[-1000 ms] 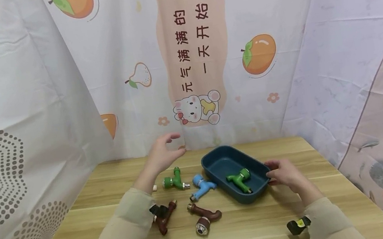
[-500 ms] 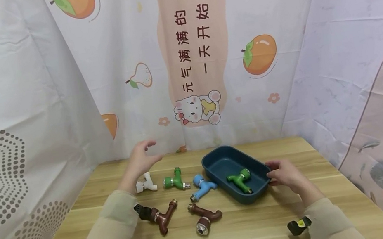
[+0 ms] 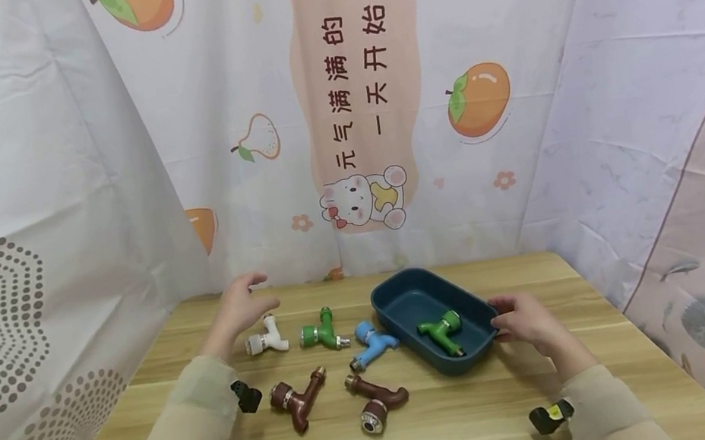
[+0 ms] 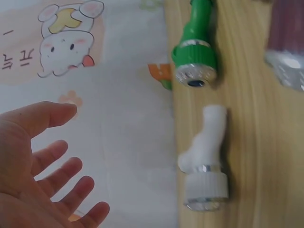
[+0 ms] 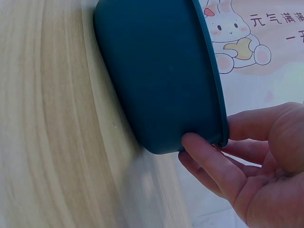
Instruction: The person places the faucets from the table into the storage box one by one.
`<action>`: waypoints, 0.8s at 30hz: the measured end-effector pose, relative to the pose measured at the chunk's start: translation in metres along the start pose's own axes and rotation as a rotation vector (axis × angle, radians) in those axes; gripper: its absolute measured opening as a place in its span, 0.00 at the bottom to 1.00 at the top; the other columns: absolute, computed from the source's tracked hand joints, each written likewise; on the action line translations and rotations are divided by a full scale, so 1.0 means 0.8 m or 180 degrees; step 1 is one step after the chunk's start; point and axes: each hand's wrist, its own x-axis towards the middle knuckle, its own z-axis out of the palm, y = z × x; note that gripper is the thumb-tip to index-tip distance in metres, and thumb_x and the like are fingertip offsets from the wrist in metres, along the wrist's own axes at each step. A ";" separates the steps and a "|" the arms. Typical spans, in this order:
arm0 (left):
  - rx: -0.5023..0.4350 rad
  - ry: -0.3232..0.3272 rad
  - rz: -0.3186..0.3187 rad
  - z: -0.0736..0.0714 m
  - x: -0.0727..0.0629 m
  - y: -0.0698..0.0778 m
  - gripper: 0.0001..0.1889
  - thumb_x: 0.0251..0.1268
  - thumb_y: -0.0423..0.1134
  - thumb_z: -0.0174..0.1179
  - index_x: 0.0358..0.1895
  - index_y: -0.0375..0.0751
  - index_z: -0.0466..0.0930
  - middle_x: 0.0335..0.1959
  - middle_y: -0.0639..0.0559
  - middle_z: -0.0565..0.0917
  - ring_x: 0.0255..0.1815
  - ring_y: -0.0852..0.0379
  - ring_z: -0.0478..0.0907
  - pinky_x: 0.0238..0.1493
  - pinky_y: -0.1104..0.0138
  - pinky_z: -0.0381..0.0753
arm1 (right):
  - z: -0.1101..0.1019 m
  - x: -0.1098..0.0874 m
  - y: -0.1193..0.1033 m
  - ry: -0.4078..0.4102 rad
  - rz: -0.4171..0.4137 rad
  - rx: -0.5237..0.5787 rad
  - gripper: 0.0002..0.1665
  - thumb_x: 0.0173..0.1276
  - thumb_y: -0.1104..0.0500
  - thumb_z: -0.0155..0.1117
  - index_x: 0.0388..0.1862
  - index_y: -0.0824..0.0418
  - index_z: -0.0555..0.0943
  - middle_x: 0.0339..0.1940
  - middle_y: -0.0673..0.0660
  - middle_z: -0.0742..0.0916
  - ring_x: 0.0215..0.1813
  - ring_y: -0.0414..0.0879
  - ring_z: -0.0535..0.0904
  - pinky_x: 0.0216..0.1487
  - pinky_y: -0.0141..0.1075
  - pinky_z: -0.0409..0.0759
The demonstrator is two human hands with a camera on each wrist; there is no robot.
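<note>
My left hand (image 3: 237,309) hovers with spread fingers over the table's far left, just behind a white tap (image 3: 267,338). Nothing is between its thumb and fingers; in the left wrist view the white tap (image 4: 209,152) lies apart from the fingertips. At the right, my right hand (image 3: 526,322) pinches the right end of a dark blue plastic basin (image 3: 407,300), its thumb and fingers on either side of the rim, as the right wrist view shows of the basin (image 5: 161,71). Inside the basin lies a green tap (image 3: 443,332).
Left of the basin lie a second green tap (image 3: 325,332) and a light blue tap (image 3: 372,344). Nearer the front are two brown taps, one left (image 3: 301,403) and one right (image 3: 381,398). A printed curtain (image 3: 268,210) hangs behind the wooden table (image 3: 469,432).
My left hand has moved left and slightly down, from behind the green tap to the white tap, uncovering the white and left brown taps. The right hand and basin have stayed put.
</note>
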 end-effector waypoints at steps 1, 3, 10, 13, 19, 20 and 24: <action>0.0014 -0.0003 -0.0013 -0.001 -0.001 -0.003 0.34 0.65 0.44 0.67 0.71 0.34 0.69 0.72 0.34 0.68 0.70 0.31 0.64 0.64 0.40 0.69 | 0.000 0.000 0.000 0.0008 0.0001 0.0012 0.29 0.68 0.76 0.55 0.68 0.84 0.65 0.61 0.80 0.75 0.55 0.65 0.81 0.48 0.51 0.85; 0.0023 -0.0005 -0.0061 -0.002 -0.001 -0.010 0.35 0.64 0.44 0.67 0.71 0.34 0.69 0.71 0.34 0.69 0.69 0.32 0.65 0.65 0.40 0.69 | -0.001 0.000 0.000 0.0002 -0.0018 0.0015 0.30 0.68 0.76 0.55 0.68 0.84 0.65 0.61 0.81 0.75 0.55 0.65 0.81 0.48 0.51 0.85; -0.0036 -0.0130 -0.0280 0.002 0.000 -0.029 0.39 0.60 0.46 0.70 0.72 0.33 0.67 0.72 0.32 0.68 0.70 0.30 0.64 0.67 0.38 0.66 | -0.007 -0.004 0.004 0.0037 -0.0013 -0.0011 0.27 0.68 0.77 0.56 0.66 0.83 0.67 0.58 0.79 0.77 0.53 0.64 0.82 0.48 0.53 0.85; -0.0028 -0.0138 -0.0322 0.003 -0.003 -0.038 0.39 0.61 0.45 0.70 0.72 0.32 0.67 0.72 0.30 0.67 0.71 0.29 0.63 0.68 0.38 0.64 | -0.007 -0.003 0.005 0.0026 -0.0007 -0.0031 0.28 0.69 0.76 0.56 0.67 0.83 0.67 0.60 0.79 0.76 0.54 0.65 0.81 0.48 0.52 0.85; 0.0075 -0.0166 -0.0300 0.005 -0.010 -0.055 0.37 0.63 0.42 0.68 0.71 0.28 0.67 0.71 0.26 0.66 0.71 0.27 0.62 0.69 0.38 0.63 | -0.005 0.001 0.001 0.0005 -0.0026 -0.0106 0.30 0.69 0.75 0.57 0.68 0.83 0.65 0.62 0.81 0.75 0.55 0.65 0.81 0.47 0.52 0.86; 0.0093 -0.0184 -0.0302 0.006 -0.011 -0.058 0.37 0.63 0.42 0.68 0.71 0.28 0.67 0.71 0.26 0.67 0.71 0.27 0.62 0.69 0.38 0.63 | -0.005 0.001 0.001 -0.0001 -0.0028 -0.0108 0.30 0.69 0.75 0.57 0.68 0.83 0.65 0.62 0.81 0.75 0.54 0.65 0.81 0.47 0.52 0.86; 0.0128 -0.0302 -0.0315 0.008 -0.016 -0.067 0.36 0.62 0.41 0.68 0.71 0.29 0.68 0.71 0.27 0.67 0.71 0.27 0.63 0.68 0.37 0.63 | -0.003 0.003 0.000 -0.0029 -0.0047 -0.0089 0.29 0.69 0.75 0.56 0.68 0.84 0.65 0.62 0.81 0.75 0.54 0.65 0.82 0.47 0.52 0.86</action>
